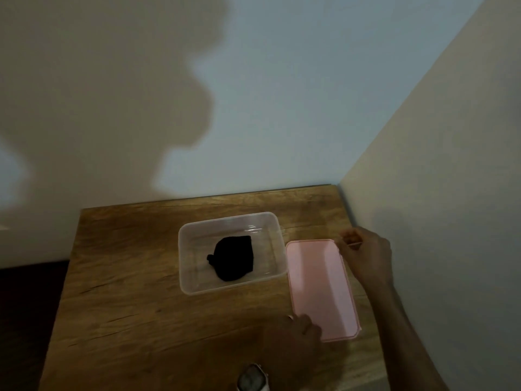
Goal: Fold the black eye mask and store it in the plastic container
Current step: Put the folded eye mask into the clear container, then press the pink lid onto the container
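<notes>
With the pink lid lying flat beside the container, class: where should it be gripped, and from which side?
Grip the pink lid at its two short ends, from above: it lies flat, long and narrow, with a raised rim. The right hand and left hand are already there.

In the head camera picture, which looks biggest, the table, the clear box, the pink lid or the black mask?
1. Table
2. Box and lid: look about alike, and the lid lies nearer the camera, so unsure
3. Mask

Desk (pixel 135 277): grained wood, matt. Container (pixel 186 266): clear glossy plastic. Lid (pixel 321 286): pink smooth plastic. Eye mask (pixel 234 258): black matt cloth.
</notes>
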